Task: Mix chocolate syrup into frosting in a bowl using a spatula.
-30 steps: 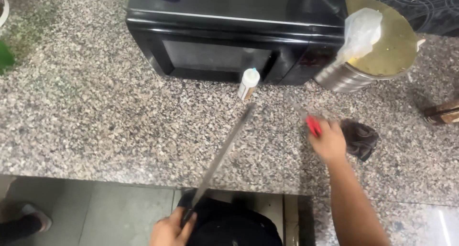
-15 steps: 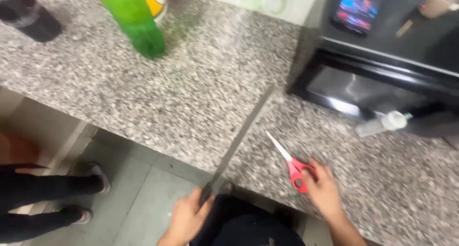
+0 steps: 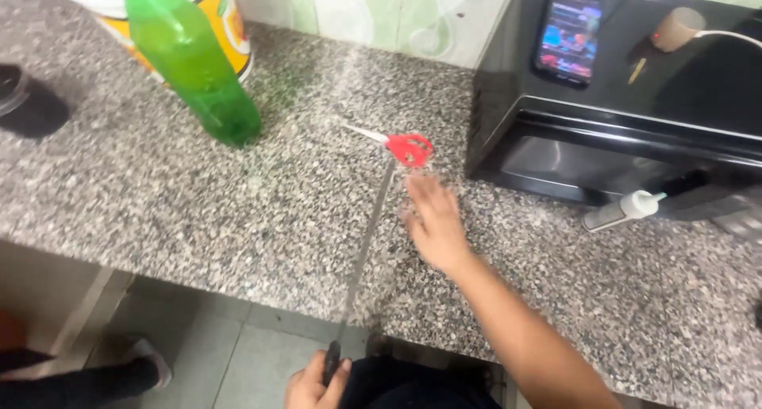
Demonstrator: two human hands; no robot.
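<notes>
Granite counter (image 3: 198,202): fingers (image 3: 417,194) spread (near scissors (image 3: 401,145))

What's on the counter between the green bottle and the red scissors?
Nothing: in the head view only bare speckled counter lies between the green bottle and the red scissors. The right hand is nearer the camera, open.

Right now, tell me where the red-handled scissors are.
The red-handled scissors lie on the granite counter, between the green bottle and the black microwave, just beyond the right hand.
</notes>
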